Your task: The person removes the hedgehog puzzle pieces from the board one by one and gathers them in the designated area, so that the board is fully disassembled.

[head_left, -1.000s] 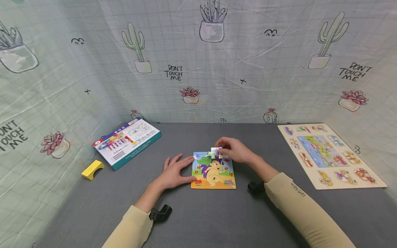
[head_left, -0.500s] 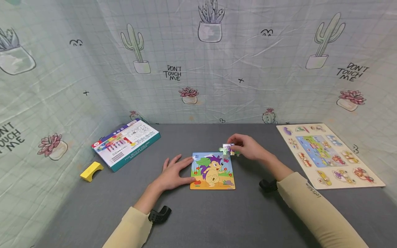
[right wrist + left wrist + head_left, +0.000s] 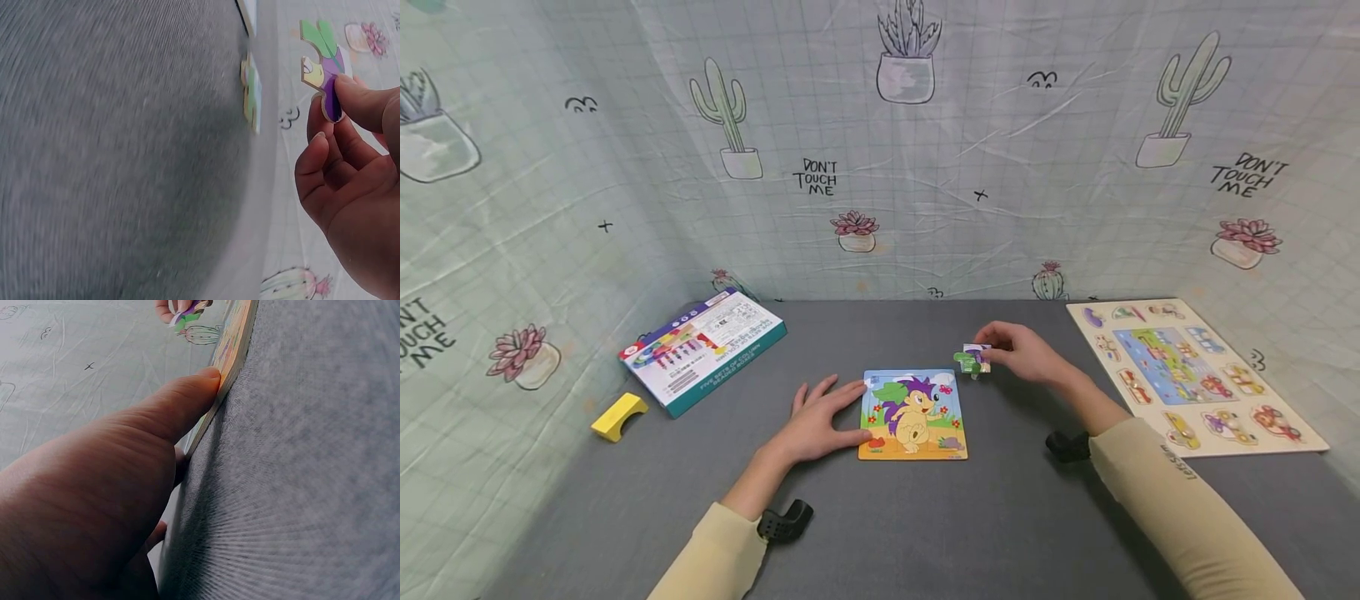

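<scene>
A square hedgehog picture puzzle board (image 3: 913, 450) lies flat in the middle of the table. My left hand (image 3: 820, 423) rests along its left side, fingers spread and fairly straight. In the left wrist view, the left thumb (image 3: 197, 394) touches the board's edge. Up and right of the board, my right hand (image 3: 1018, 354) pinches a jigsaw piece (image 3: 331, 81) coloured green, purple and yellow between thumb and fingers. Another jigsaw piece (image 3: 252, 97), green and pale blue, lies on the table below that hand in the right wrist view; the held piece largely hides it in the head view.
A flat box (image 3: 707, 354) lies at the back left, with a yellow arch block (image 3: 619, 415) in front. At the right is a wooden peg puzzle board (image 3: 1195, 375). A printed cloth (image 3: 910, 167) hangs behind the grey table (image 3: 917, 533).
My right hand has carried the jigsaw piece from above the hedgehog board's top edge to the right, away from the board. My left hand stays at the board's left edge.
</scene>
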